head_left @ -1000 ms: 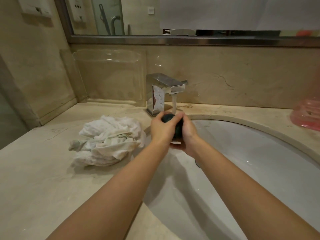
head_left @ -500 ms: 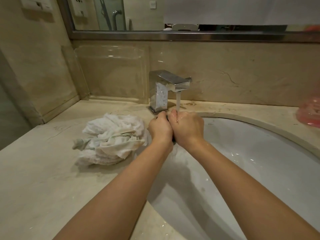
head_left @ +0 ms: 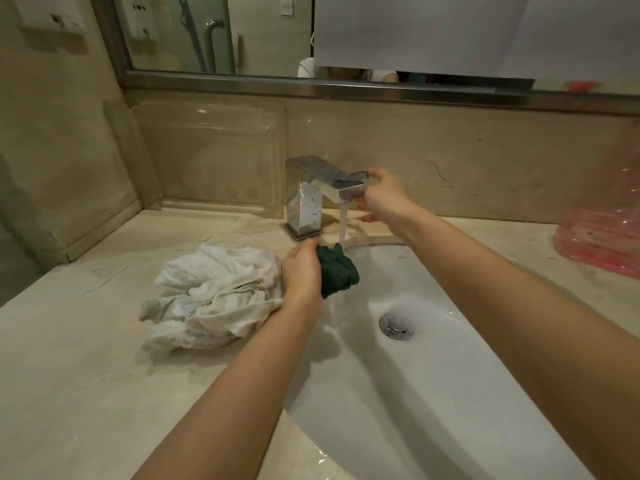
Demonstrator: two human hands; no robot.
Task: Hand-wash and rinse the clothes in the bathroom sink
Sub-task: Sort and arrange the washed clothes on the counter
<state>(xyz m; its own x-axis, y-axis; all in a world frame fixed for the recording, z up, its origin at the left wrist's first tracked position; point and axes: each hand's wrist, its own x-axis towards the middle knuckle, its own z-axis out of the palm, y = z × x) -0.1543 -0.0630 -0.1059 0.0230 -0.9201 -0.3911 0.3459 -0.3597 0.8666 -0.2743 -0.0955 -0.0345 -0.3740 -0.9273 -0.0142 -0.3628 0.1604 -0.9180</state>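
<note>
Gripping the balled dark green garment (head_left: pixel 337 271) under the running stream over the sink (head_left: pixel 450 393) for rinsing, left hand (head_left: pixel 301 275) stayed clenched; right hand (head_left: pixel 382 195) pinched the faucet lever (head_left: pixel 358 174), likely adjusting flow.

No legible text or labels anywhere.
</note>
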